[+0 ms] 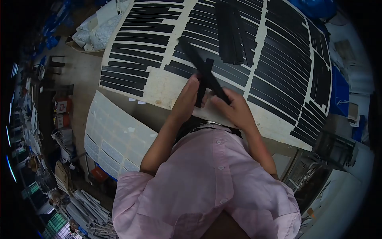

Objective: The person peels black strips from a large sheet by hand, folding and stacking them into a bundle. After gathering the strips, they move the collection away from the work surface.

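Observation:
My left hand point(186, 99) is closed around a short bundle of black strips point(202, 92) near the table's front edge. A longer black strip point(215, 84), slightly blurred, slants across in front of that bundle. Its lower end is in my right hand point(236, 110), with the thumb pressed on top. The strip's upper end reaches over the rows of flat black strips point(153, 39) laid on the pale table point(161, 85). Beyond my hands, a loose pile of long black strips point(229, 36) lies on top of those rows.
More black strips point(282, 63) cover the table's right side. A pale panel with rectangular patches point(115, 127) sits lower at the left. White sacks point(95, 32) stand at the far left, stools point(55, 61) and boxes point(61, 106) beyond. Metal racks point(304, 167) are at the right.

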### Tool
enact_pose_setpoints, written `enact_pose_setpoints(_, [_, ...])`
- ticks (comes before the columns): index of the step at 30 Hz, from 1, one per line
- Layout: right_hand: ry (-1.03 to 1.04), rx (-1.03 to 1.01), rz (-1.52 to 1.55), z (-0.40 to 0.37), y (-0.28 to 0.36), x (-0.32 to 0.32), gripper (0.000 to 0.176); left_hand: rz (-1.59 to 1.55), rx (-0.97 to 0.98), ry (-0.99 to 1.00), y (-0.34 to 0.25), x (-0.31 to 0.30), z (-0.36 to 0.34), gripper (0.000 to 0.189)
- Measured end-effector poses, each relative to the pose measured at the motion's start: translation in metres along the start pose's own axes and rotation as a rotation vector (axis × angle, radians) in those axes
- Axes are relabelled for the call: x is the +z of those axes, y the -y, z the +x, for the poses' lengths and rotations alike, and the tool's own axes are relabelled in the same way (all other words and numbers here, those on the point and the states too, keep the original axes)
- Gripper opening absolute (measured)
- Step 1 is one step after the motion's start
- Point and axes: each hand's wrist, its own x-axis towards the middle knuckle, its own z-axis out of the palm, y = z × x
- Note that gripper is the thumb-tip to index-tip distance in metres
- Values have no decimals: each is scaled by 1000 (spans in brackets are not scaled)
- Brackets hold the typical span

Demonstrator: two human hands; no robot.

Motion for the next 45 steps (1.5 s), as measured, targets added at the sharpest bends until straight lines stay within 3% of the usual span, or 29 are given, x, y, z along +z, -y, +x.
enact_pose_setpoints(3, [144, 84, 82, 0, 6, 6, 26, -66, 84, 7, 0, -2, -3, 36])
enact_pose_setpoints(5, [276, 307, -69, -1, 6, -2, 27, -91, 63, -98, -4, -4, -7, 26])
enact_pose_setpoints(8, [320, 116, -205, -2, 6, 5, 27, -105, 98, -188, 1, -3, -10, 23])
enact_pose_setpoints(15, [334, 235, -178, 1, 9, 32, 27, -66, 172, -364, 3, -11, -7, 26])
enact_pose_setpoints(17, [66, 104, 46, 13, -7, 34, 27, -190, 94, -310, -1, -10, -11, 31])
enact_pose_setpoints(18, [31, -62, 146, 23, -4, 37, 25, -187, 94, -279, -2, -9, -12, 31])
enact_pose_setpoints(20, [178, 42, 127, 42, 15, 31, 26, -28, 27, -217, 0, -2, -4, 36])
enact_pose_setpoints(22, [198, 127, 210, 54, 24, 23, 27, 121, 42, -366, 7, 4, 7, 40])
enact_pose_setpoints(24, [-78, -56, 426, 69, 12, 17, 30, 103, 51, -223, -8, 17, 12, 45])
enact_pose_setpoints(26, [-238, -50, 565, 64, 29, -17, 33, -123, 35, -284, -15, 28, 13, 46])
enact_pose_setpoints(27, [-204, 58, 426, 54, 34, -37, 31, -175, 62, -206, -9, 13, 13, 45])
enact_pose_setpoints(29, [-20, -39, -41, 33, 30, -39, 29, -382, 80, -135, 0, -12, 14, 42])
enact_pose_setpoints(32, [263, -154, -332, -2, -12, -8, 33, -476, 116, -361, -2, -5, 30, 42])
enact_pose_setpoints(33, [248, -11, -210, -8, -8, 0, 31, -512, 116, -367, -10, 1, 29, 43])
enact_pose_setpoints(36, [162, 394, 67, -8, 3, -1, 24, -652, 190, -131, -20, 0, 27, 43])
enact_pose_setpoints(38, [164, 496, 199, -5, 6, -8, 18, -586, 153, -42, -33, -3, 16, 37])
enact_pose_setpoints(40, [209, 502, 250, -6, -3, -5, 18, -517, 154, 39, -27, -20, 10, 29])
enact_pose_setpoints(43, [178, 519, 241, -13, -7, 5, 27, -330, 160, -126, -17, -21, 0, 26])
enact_pose_setpoints(45, [81, 389, 16, -15, -13, 11, 26, -354, 173, -308, -12, -21, -5, 25])
